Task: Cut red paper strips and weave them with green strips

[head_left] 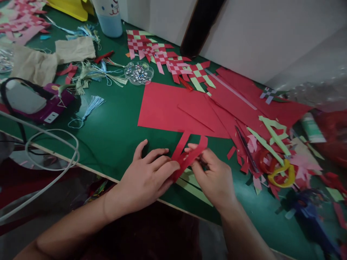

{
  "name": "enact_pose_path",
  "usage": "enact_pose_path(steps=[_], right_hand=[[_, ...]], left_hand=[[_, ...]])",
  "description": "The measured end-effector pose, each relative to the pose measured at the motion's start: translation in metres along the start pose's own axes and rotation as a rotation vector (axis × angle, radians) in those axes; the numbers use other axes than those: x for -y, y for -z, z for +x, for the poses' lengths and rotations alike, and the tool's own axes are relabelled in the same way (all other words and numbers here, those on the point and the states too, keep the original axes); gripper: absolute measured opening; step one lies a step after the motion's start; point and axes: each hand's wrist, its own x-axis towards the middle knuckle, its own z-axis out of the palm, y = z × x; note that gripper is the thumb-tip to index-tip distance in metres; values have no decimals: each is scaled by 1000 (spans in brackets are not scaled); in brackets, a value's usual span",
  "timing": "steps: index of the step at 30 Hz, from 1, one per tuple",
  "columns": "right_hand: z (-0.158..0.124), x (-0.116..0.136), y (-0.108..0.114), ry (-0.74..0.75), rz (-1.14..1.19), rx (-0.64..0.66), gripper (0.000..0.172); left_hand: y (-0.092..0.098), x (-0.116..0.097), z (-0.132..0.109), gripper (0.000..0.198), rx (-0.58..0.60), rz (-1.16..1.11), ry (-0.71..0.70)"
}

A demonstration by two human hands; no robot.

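Folded red paper strips (193,157) are between my two hands near the table's front edge, two of their ends pointing up and away. My left hand (150,173) pinches the lower left part with its near fingers, the other fingers spread over the table and the thumb hidden. My right hand (214,173) grips the strips from the right with thumb and fingertips. Light green paper strips (196,191) lie flat beneath my hands. Just beyond is a large red paper sheet (168,106) with a thin red strip on it.
Woven paper pieces (162,54) line the wall beside a clear dish of beads (138,73). On the right, yellow-handled scissors (282,174), a dark pen (246,150), a blue tool (311,213) and paper scraps crowd together. Leftward lie a blue tassel (90,108), purple power strip (51,104) and white cable (77,148).
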Motion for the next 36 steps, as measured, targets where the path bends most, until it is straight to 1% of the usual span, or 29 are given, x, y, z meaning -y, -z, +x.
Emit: enact_pose_path(steps=[2,5,7,9,11,14,16,18,20,23,25,27,29,31,32,34,36], right_hand=[[0,-6,1,-44,34,4,36],[-2,-18,10,-96,47,-37,56],[-6,-23,17,-102,24,-79,61],[-11,-24,23,-71,-44,-141,56],[-18,-22,27,14,-160,-178,44],[-28,-14,26,196,-301,-131,27],[-32,-11,21,251,-321,-89,23],[-31,-9,16,230,-321,-62,25],[-27,-9,10,190,-328,-49,30],[-19,-6,2,166,-316,-63,36],[-16,-1,-1,151,-276,-83,33],[-17,4,-3,132,-210,-83,24],[-22,8,-2,124,-133,-54,14],[-28,8,1,156,-74,-2,6],[-31,8,3,179,-62,32,4],[-37,5,6,225,-73,91,9],[-39,3,8,249,-111,107,12]], left_hand=[[-1,0,0,14,10,5,-3],[-1,0,-1,11,22,4,9],[-2,0,-1,10,16,4,16],[-2,0,-2,9,15,4,19],[-2,0,-1,10,18,3,17],[-2,0,-1,13,22,-3,15],[-2,1,-1,15,21,-7,18],[-2,1,-1,16,18,-9,22],[-2,0,-2,16,19,-11,26],[-2,-1,-1,14,27,-15,31],[-1,-1,-1,16,25,-13,28],[-1,-1,0,17,18,-10,28],[-2,-1,0,16,8,-12,34],[-2,0,0,15,1,-22,34],[-2,1,-1,15,1,-30,31],[-2,1,-1,16,9,-46,25],[-2,1,-1,16,11,-52,27]])
